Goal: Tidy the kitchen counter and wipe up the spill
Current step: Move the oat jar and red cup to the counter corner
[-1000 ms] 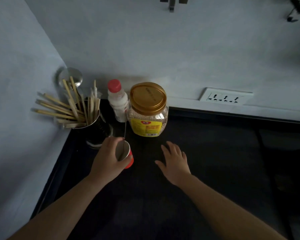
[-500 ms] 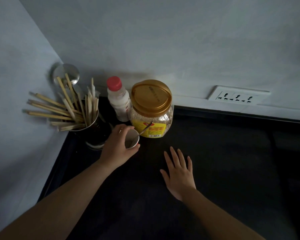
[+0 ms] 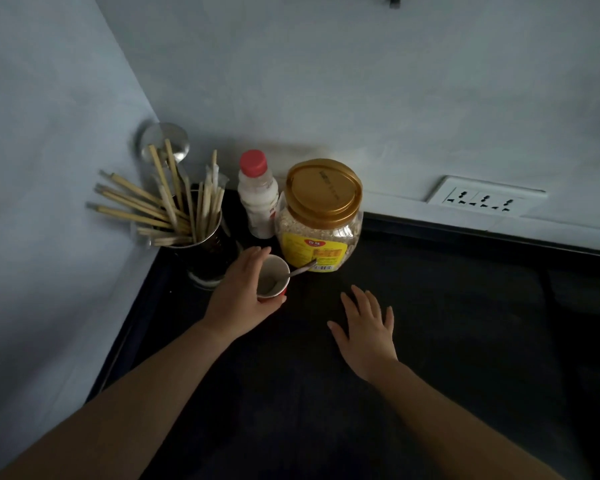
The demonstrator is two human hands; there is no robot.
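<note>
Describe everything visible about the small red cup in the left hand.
The cup is small, paper-looking, red outside and pale inside, open-topped and upright, apparently standing on the dark counter just in front of the gold-lidded jar. A metal spoon sits in it, handle leaning over the rim toward the jar. The left hand holds it, thumb on the near side; contents are too dim to tell.

Bare left grip (image 3: 238, 299), bare right grip (image 3: 366, 336), left forearm (image 3: 129, 407) and right forearm (image 3: 465, 427) uncovered to the frame edge
</note>
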